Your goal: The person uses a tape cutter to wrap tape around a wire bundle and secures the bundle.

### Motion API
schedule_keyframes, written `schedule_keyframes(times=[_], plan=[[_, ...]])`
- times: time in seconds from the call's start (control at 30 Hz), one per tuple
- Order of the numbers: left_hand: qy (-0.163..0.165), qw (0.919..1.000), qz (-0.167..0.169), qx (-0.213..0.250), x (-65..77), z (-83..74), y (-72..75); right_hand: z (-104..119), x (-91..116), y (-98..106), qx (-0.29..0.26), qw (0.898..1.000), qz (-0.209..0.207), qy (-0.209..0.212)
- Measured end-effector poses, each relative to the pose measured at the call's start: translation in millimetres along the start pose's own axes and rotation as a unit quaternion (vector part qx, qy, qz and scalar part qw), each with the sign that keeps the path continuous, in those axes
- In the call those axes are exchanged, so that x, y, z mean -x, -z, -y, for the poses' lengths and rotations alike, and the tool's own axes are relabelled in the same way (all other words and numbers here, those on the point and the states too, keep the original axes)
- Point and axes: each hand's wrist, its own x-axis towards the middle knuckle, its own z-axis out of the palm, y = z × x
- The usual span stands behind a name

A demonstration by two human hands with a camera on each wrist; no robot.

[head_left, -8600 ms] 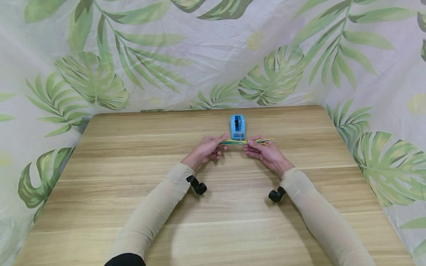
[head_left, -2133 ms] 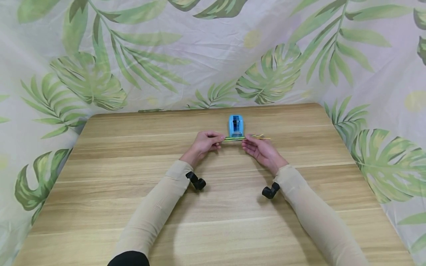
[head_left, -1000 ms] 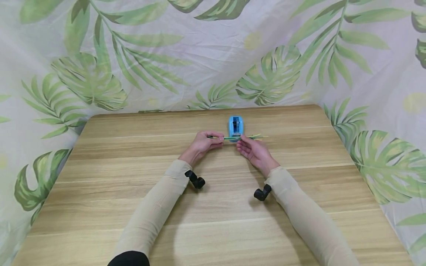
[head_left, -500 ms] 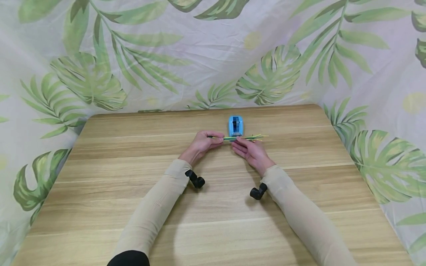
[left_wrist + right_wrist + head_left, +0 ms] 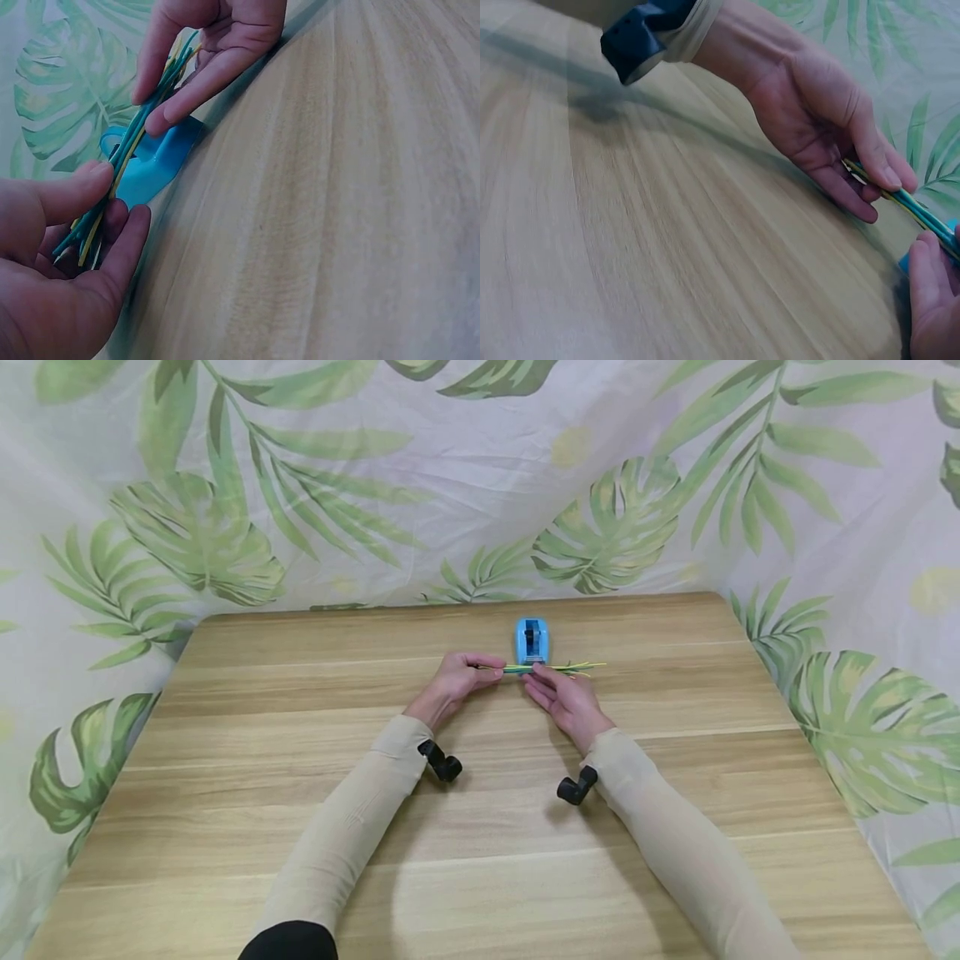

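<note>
A bundle of thin green and yellow wires (image 5: 517, 669) lies sideways between the two hands, above the table. My left hand (image 5: 453, 683) pinches its left end between thumb and fingers, and part of that end is hidden in the hand. My right hand (image 5: 568, 697) pinches the bundle nearer the middle, with loose wire ends fanning out to its right. In the left wrist view, the wires (image 5: 124, 169) run close together from one hand to the other. Just behind the bundle stands a blue tape dispenser (image 5: 532, 639), its front edge partly covered by wires and fingers.
The wooden table (image 5: 480, 860) ends at a back edge close behind the tape dispenser. A leaf-patterned cloth (image 5: 480, 485) hangs beyond it. A black wrist camera (image 5: 441, 762) sits on the left sleeve, another camera (image 5: 577, 786) on the right.
My right hand has slid left along the wires, nearer my left hand, leaving a longer stretch out to its right. The left hand and the tape dispenser have barely moved.
</note>
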Motion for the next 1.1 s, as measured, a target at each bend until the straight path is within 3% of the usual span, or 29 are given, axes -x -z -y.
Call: schedule_keyframes(times=[0.2, 0.47, 0.57, 0.67, 0.73, 0.9, 1.1], plan=[[-0.02, 0.9981, -0.012, -0.057, 0.5, -1.1, -0.7, 0, -1, -3, 0.002, 1.0, -0.016, 0.004], [-0.04, 0.9959, -0.008, -0.081, 0.6, -5.5, -2.1, 2, -1, -3, 0.0, 1.0, -0.022, -0.007], [-0.07, 0.9866, -0.016, -0.146, -1.1, -8.2, -1.8, 2, -2, -3, 0.001, 1.0, -0.019, -0.005], [-0.096, 0.9712, -0.025, -0.217, -4.4, -12.3, -2.5, 2, -2, -3, 0.003, 1.0, -0.016, -0.002], [-0.101, 0.9649, -0.019, -0.242, -7.7, -15.3, -4.3, 3, -2, -3, 0.004, 1.0, -0.016, -0.002], [-0.085, 0.9574, 0.0, -0.276, -18.0, -21.9, -12.4, 4, -2, -3, 0.006, 1.0, -0.015, -0.001], [-0.036, 0.948, -0.004, -0.316, -26.4, -26.4, -25.4, 3, -3, -2, 0.002, 1.0, -0.012, 0.001]])
